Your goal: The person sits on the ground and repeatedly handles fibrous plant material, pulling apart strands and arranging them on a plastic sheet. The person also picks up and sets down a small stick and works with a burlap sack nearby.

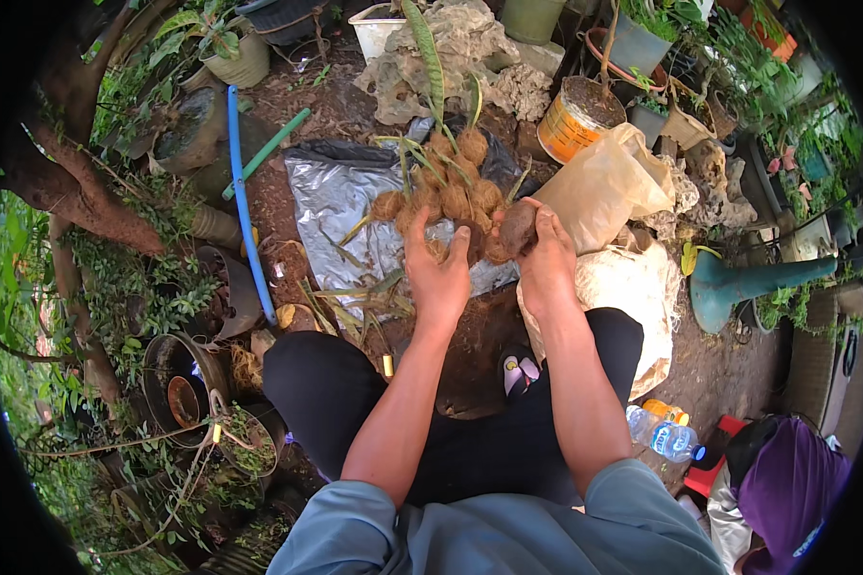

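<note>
My right hand (552, 251) holds a dark brown rounded clump (518, 228), its fingers wrapped around the right side. Just left of it is my left hand (437, 277), thumb and forefinger spread. A second dark clump (473, 241) shows beside the left thumb; whether hidden fingers hold it I cannot tell. Beyond both hands sits a pile of brown fibre-wrapped balls (453, 198), several with snake plant leaves (426, 57) growing out. The pile rests on a silver and black plastic sheet (338, 208). Loose leaves (359, 305) lie along the sheet's near edge.
At the right are a translucent plastic bag (604, 187) and a bulging white sack (633, 309). Porous rocks (431, 57) and a paint bucket planter (572, 118) stand behind. A blue pipe (239, 208) lies left. Plastic bottles (672, 438) and a person in purple (791, 481) are lower right.
</note>
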A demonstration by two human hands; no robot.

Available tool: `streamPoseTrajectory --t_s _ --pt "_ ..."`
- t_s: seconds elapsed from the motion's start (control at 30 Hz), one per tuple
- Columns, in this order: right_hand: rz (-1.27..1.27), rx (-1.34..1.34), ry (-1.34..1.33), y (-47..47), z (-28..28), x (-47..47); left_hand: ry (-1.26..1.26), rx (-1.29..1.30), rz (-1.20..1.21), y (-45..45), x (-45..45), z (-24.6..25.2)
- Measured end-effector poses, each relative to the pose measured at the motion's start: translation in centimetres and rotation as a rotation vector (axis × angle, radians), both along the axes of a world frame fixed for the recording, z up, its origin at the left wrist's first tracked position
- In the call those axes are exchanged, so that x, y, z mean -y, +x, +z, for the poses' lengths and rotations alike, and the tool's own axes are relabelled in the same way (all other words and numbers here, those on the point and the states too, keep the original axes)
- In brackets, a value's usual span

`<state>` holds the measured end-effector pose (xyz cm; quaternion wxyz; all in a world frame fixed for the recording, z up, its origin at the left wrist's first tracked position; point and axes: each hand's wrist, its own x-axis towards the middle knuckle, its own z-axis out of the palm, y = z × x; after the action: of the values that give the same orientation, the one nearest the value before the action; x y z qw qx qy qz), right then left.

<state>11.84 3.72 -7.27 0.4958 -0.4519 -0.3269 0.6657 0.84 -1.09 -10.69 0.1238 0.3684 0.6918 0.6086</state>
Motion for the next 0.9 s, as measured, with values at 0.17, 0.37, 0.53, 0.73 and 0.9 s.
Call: streamPoseTrajectory --t_s 0.17,0.37,0.53,0.73,0.9 --pt "0.078 -0.057 -0.015 0.3 -0.1 0.5 -0.021 0.082 -0.530 0.3 1.1 3.5" --pt "0.104 0.337 0.320 0.1 2.2 1.4 -0.018 0.539 -0.594 -1.3 0.9 3.6" --pt "0.127 0.187 0.271 0.1 2.1 1.3 -0.043 0.429 -0.593 -0.8 1.5 4.7" --pt "0.094 -0.045 0.067 0.0 1.8 1.5 0.127 0.521 -0.500 -0.2 0.9 4.3" --pt "0.220 0.102 0.186 -0.4 3.0 2.1 0.111 0.591 -0.478 -0.5 0.9 4.4"
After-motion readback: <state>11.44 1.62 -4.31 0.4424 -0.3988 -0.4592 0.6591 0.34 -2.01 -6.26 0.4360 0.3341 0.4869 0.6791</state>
